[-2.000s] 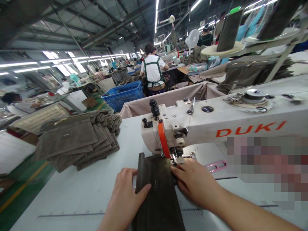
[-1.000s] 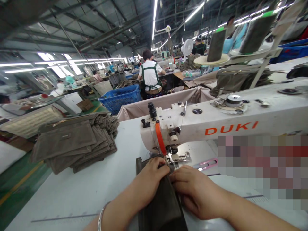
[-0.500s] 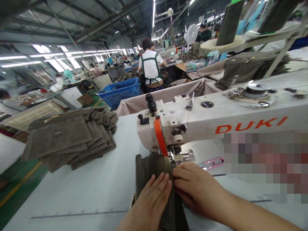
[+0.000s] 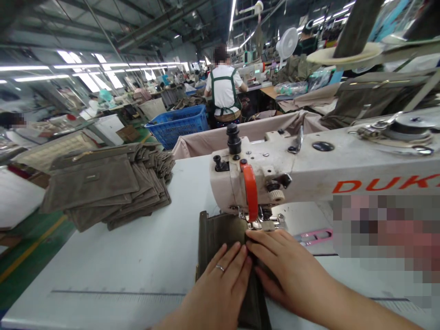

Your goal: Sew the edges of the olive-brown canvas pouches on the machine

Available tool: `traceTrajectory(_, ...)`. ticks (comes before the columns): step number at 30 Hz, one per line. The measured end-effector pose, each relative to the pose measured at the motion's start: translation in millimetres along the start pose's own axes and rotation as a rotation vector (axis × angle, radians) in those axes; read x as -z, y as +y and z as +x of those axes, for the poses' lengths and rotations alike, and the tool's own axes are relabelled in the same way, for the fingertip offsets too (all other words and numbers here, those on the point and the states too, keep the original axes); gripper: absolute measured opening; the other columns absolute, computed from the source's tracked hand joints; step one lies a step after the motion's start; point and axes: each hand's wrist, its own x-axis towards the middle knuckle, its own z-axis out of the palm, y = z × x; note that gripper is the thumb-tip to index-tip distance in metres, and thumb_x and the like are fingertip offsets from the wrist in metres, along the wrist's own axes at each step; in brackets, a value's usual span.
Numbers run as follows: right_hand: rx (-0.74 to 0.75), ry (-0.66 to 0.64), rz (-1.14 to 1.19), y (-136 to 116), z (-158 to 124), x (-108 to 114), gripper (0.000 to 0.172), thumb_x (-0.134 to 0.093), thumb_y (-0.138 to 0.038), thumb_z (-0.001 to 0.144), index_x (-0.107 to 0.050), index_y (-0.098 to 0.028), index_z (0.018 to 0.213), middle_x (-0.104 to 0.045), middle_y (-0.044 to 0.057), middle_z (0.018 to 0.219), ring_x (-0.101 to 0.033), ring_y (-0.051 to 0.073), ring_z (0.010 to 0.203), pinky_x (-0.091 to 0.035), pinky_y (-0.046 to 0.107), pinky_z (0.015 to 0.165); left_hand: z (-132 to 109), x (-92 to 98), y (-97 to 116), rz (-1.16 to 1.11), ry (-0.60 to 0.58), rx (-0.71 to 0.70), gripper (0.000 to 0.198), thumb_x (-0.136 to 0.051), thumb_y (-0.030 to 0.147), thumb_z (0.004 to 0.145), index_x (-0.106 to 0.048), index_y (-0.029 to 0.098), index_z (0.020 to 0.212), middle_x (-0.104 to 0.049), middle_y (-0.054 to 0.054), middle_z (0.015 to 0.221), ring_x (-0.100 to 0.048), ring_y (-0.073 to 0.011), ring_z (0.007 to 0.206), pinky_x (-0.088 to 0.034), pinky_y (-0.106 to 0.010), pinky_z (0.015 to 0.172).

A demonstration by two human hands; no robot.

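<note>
A dark olive fabric piece [image 4: 216, 233] lies on the white table [image 4: 120, 270], its far end under the head of a white DUKI sewing machine [image 4: 309, 172] with an orange guard [image 4: 251, 191]. My left hand [image 4: 218, 288], a ring on one finger, lies flat on the piece with fingers stretched together. My right hand [image 4: 285, 270] presses the piece's right edge flat, fingertips just in front of the presser foot [image 4: 263, 223]. Neither hand grips anything.
A stack of olive fabric panels [image 4: 106, 188] sits at the table's left. Pink thread snips [image 4: 314, 236] lie right of the needle. Thread cones [image 4: 357, 27] stand above the machine. Behind are a blue basket [image 4: 178, 123] and a seated person in a white shirt [image 4: 225, 94].
My left hand went from gripping the piece near the needle to lying flat on it. Both hands have slid slightly toward the presser foot. The view shifted a little left.
</note>
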Motion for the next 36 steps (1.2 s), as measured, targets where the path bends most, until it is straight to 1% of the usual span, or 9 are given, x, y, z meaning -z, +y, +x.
traceTrajectory(4,0.001,0.027,-0.020,5,3,-4,0.040,-0.053,-0.015,0.084,-0.057,-0.018,0.123,-0.058,0.012,0.129,-0.056,0.028,0.110,-0.046,0.050,0.093,1,5.1,-9,-0.046,-0.019,0.028,0.074,-0.047,0.013,0.079,-0.024,0.006,0.149,-0.023,-0.014,0.158,-0.019,-0.0288,0.146,-0.023,-0.047,0.118)
traceTrajectory(7,0.021,0.023,0.035,1,-2,-2,0.024,-0.053,-0.015,0.087,-0.062,-0.020,0.108,-0.063,0.009,0.119,-0.057,0.025,0.105,-0.047,0.046,0.092,2,8.6,-7,-0.047,0.020,0.039,0.071,-0.050,0.013,0.078,-0.031,0.006,0.147,-0.030,-0.016,0.155,-0.026,-0.0307,0.143,-0.026,-0.050,0.116)
traceTrajectory(9,0.035,-0.009,0.088,-7,-11,-1,0.016,-0.051,-0.014,0.090,-0.064,-0.020,0.096,-0.067,0.006,0.105,-0.059,0.023,0.098,-0.049,0.041,0.088,1,8.4,1,-0.055,0.115,0.025,0.052,-0.049,0.016,0.086,-0.045,0.009,0.138,-0.046,-0.014,0.146,-0.042,-0.0303,0.135,-0.034,-0.051,0.112)
traceTrajectory(12,0.070,-0.033,0.137,-21,-30,-1,0.016,-0.050,-0.014,0.090,-0.064,-0.020,0.095,-0.068,0.006,0.098,-0.061,0.021,0.092,-0.050,0.036,0.082,-2,4.2,17,-0.119,0.376,0.036,0.028,-0.042,0.013,0.095,-0.063,0.015,0.113,-0.069,-0.009,0.114,-0.064,-0.0226,0.104,-0.051,-0.038,0.097)
traceTrajectory(14,0.096,-0.003,0.132,-27,-42,-2,0.018,-0.052,-0.014,0.090,-0.064,-0.020,0.102,-0.068,0.007,0.104,-0.060,0.022,0.097,-0.050,0.035,0.084,-6,1.3,26,-0.217,0.500,0.080,0.026,-0.040,0.012,0.097,-0.065,0.016,0.106,-0.072,-0.007,0.100,-0.067,-0.0187,0.091,-0.056,-0.030,0.086)
traceTrajectory(17,0.120,0.055,0.113,-30,-52,-2,0.023,-0.052,-0.014,0.091,-0.063,-0.020,0.110,-0.068,0.007,0.112,-0.058,0.023,0.105,-0.048,0.036,0.089,-11,-0.7,31,-0.360,0.566,0.176,0.022,-0.044,0.013,0.096,-0.064,0.017,0.105,-0.071,-0.007,0.099,-0.067,-0.0172,0.091,-0.058,-0.027,0.083)
traceTrajectory(25,0.109,0.024,0.109,-34,-53,-1,0.024,-0.046,-0.016,0.093,-0.064,-0.021,0.108,-0.069,0.005,0.106,-0.057,0.022,0.101,-0.046,0.038,0.089,-14,-4.8,29,-0.340,0.515,0.050,0.026,-0.043,0.012,0.096,-0.066,0.015,0.107,-0.070,-0.009,0.105,-0.064,-0.0215,0.096,-0.056,-0.035,0.087)
traceTrajectory(31,0.123,0.151,0.127,-35,-53,-5,0.023,-0.044,-0.015,0.094,-0.064,-0.019,0.104,-0.068,0.006,0.101,-0.057,0.021,0.097,-0.045,0.037,0.086,-13,-15.2,32,-0.394,0.659,0.081,0.020,-0.051,0.009,0.094,-0.067,0.014,0.104,-0.067,-0.007,0.095,-0.059,-0.0177,0.087,-0.053,-0.029,0.079)
traceTrajectory(36,0.079,0.106,0.176,-36,-54,-1,0.021,-0.045,-0.013,0.093,-0.065,-0.019,0.098,-0.066,0.005,0.098,-0.055,0.021,0.096,-0.043,0.037,0.086,-13,-13.6,33,-0.451,0.525,0.044,0.019,-0.049,0.010,0.094,-0.065,0.013,0.104,-0.066,-0.008,0.095,-0.056,-0.0194,0.085,-0.051,-0.032,0.078)
